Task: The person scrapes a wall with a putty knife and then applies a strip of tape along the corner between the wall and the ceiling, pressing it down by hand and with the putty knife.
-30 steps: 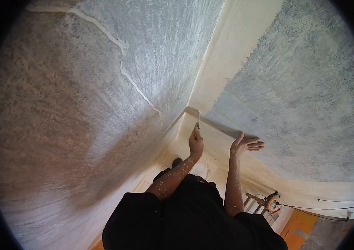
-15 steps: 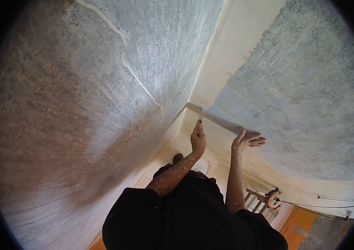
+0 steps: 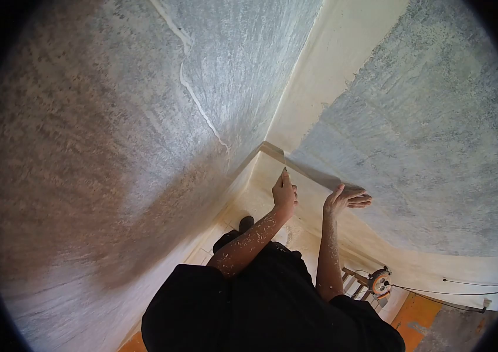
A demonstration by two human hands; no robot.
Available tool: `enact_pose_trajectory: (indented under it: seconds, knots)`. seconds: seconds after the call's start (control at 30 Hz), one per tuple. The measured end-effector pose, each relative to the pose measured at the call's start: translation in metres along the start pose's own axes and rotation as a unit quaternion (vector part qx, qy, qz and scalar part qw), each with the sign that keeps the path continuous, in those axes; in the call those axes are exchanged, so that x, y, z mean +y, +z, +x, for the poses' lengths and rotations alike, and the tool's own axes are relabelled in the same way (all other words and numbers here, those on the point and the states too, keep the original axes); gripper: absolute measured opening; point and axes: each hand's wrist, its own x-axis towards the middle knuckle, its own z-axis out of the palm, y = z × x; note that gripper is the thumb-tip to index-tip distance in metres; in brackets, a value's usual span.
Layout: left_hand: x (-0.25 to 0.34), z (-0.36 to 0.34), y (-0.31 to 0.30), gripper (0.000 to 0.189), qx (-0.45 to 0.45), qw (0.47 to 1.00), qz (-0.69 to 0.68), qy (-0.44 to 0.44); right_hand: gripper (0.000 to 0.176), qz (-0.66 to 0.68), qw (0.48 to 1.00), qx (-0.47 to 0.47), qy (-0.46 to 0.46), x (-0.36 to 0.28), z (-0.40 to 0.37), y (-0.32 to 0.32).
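My left hand [image 3: 284, 196] is closed around a scraper [image 3: 284, 163], thumb along its handle. The thin blade points up toward the corner, close to the band where the pale surface meets the grey one. To its right, my right hand [image 3: 347, 199] is stretched out with the fingers extended sideways, lying at the lower edge of the grey patchy surface [image 3: 413, 146]. Nothing shows in that hand. White flecks cover both forearms.
Another grey patchy wall [image 3: 102, 117] with a pale filled crack [image 3: 193, 97] rises on the left. A cream strip [image 3: 313, 70] runs up from the corner. Lower right, an orange cable reel [image 3: 380, 283] sits by a wooden ladder-like frame [image 3: 354, 281], its cable trailing right.
My left hand has shifted slightly right and turned, so the scraper's blade now looks thin and edge-on instead of broad. My right hand has stayed nearly in place.
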Motion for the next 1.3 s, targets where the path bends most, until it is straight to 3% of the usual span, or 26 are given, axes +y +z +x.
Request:
enact_pose_trajectory:
  seconds: [0.1,0.2,0.3,0.53,0.63,0.77,0.87,1.07,1.3]
  knots:
    - [0.005,0.02,-0.01,0.037,0.028,0.999,-0.018,0.021,0.085,0.009,1.0,-0.021,0.006,0.001,-0.003,-0.001]
    - [0.001,0.008,-0.012,0.036,-0.003,0.998,0.035,0.051,0.085,0.0,1.0,-0.014,0.004,0.004,-0.002,0.0]
    - [0.001,-0.015,-0.009,0.036,-0.039,0.999,0.038,0.004,0.085,0.006,1.0,0.008,-0.005,-0.003,0.006,0.01]
    - [-0.01,-0.018,0.002,0.039,-0.019,1.0,0.01,0.002,0.083,0.009,0.999,-0.032,-0.001,0.002,-0.002,-0.004]
    - [0.006,0.02,-0.002,0.039,0.028,0.999,-0.035,0.006,0.083,0.012,0.999,-0.034,-0.008,0.005,-0.004,-0.004]
    - [-0.003,-0.009,-0.004,0.038,-0.021,0.998,0.053,-0.008,0.083,0.009,0.999,-0.029,-0.027,0.008,0.0,-0.003]
    - [0.012,0.014,-0.005,0.041,0.028,1.0,0.005,0.006,0.083,0.002,0.999,-0.031,-0.018,0.008,-0.006,-0.002]
    - [0.007,-0.01,-0.001,0.037,0.008,0.998,0.057,-0.008,0.085,0.004,1.0,-0.024,-0.008,0.008,-0.001,0.007]
    - [0.016,0.004,-0.002,0.032,0.014,1.0,0.019,-0.012,0.086,0.007,0.999,-0.036,-0.007,0.007,0.0,0.002]
